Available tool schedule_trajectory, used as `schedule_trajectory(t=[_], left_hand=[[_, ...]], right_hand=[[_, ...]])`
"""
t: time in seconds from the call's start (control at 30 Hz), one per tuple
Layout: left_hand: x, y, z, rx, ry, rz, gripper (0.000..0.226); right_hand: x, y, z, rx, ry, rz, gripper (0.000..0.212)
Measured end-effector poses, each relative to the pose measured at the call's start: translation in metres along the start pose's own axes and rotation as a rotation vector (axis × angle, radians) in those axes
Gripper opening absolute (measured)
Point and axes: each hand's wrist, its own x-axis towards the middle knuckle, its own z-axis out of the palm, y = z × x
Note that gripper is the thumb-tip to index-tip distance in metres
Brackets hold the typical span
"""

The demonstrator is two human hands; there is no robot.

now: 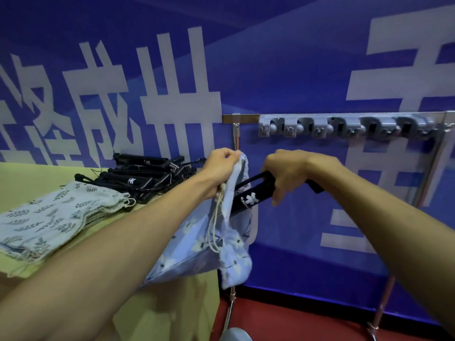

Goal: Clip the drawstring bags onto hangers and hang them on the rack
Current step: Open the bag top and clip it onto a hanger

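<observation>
— Where's the bag?
— The blue flowered bag (211, 244) hangs from the left hand (220, 168), which pinches its top edge, just past the worktop's (29, 180) right edge.
— And the right hand (286, 173)?
— Curled round a black hanger (253, 195) (white logo on it), whose end meets the bag's top edge.
— The rest?
— A stack of folded bags (49, 217) lies near the worktop's front edge, spare hangers (147, 175) lie at its back edge, and the rack (246, 118) stands beyond the right edge.
</observation>
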Motion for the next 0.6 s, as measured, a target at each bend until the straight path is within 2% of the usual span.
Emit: schedule_trajectory(t=[0.07, 0.17, 0.27, 0.37, 0.5, 0.6], left_hand=[[0.000, 0.012, 0.007, -0.153, 0.000, -0.037, 0.029], [-0.002, 0.027, 0.005, -0.351, 0.058, -0.067, 0.022], [0.001, 0.017, -0.009, -0.471, 0.147, -0.135, 0.022], [0.001, 0.003, -0.011, -0.444, 0.158, -0.183, 0.019], [-0.008, -0.007, 0.003, -0.231, -0.017, -0.094, 0.016], [-0.018, -0.012, 0.000, -0.312, -0.213, -0.079, 0.023]], right_hand=[[0.007, -0.014, 0.003, -0.011, -0.012, -0.058, 0.031], [0.017, -0.025, 0.012, -0.027, -0.059, -0.117, 0.045], [0.021, -0.029, 0.018, -0.081, -0.064, -0.147, 0.035], [0.024, -0.034, 0.023, -0.138, -0.023, -0.180, 0.030], [0.029, -0.037, 0.019, -0.247, 0.171, -0.235, 0.037], [0.032, -0.031, 0.012, -0.271, 0.234, -0.235, 0.045]])
